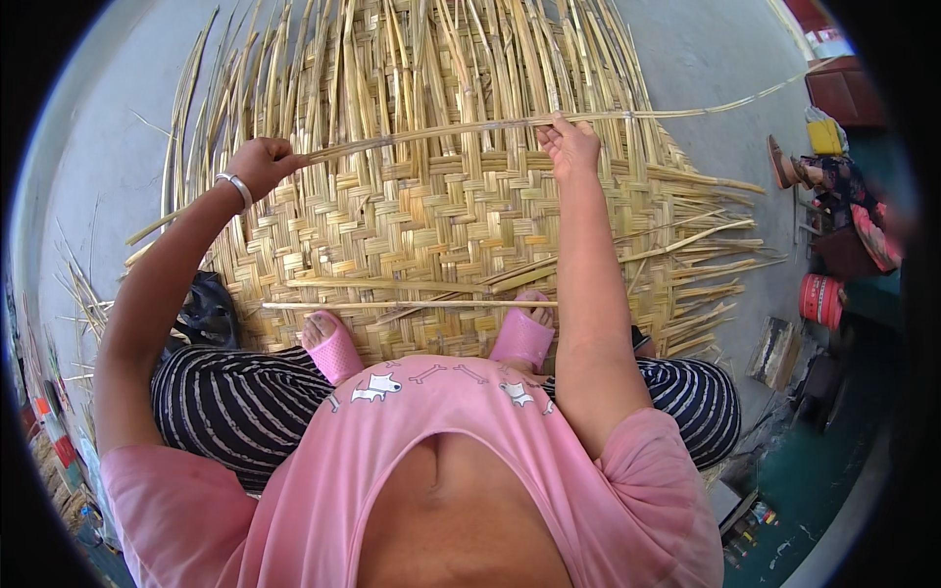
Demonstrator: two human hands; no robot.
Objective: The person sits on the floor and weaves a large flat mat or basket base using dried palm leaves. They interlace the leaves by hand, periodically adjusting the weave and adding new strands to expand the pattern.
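Observation:
A long, thin split-reed strip (441, 129) stretches crosswise above a half-woven reed mat (392, 230). My left hand (262, 169), with a silvery bracelet on its wrist, is closed around the strip's left end. Farther right, my right hand (570, 147) pinches the same strip between thumb and fingers. Beyond that hand the strip runs on, curving up toward the far right. Under it, the mat's unwoven lengthwise reeds (470, 69) fan out away from me. Several loose strips (412, 305) lie across the woven part close to my feet.
My feet in pink slippers (336, 348) rest on the mat's near edge. A dark bag (208, 312) lies by my left leg. At the right are a seated person's legs (823, 176), a red bucket (821, 300) and a block (774, 353). Loose reed ends stick out on both sides.

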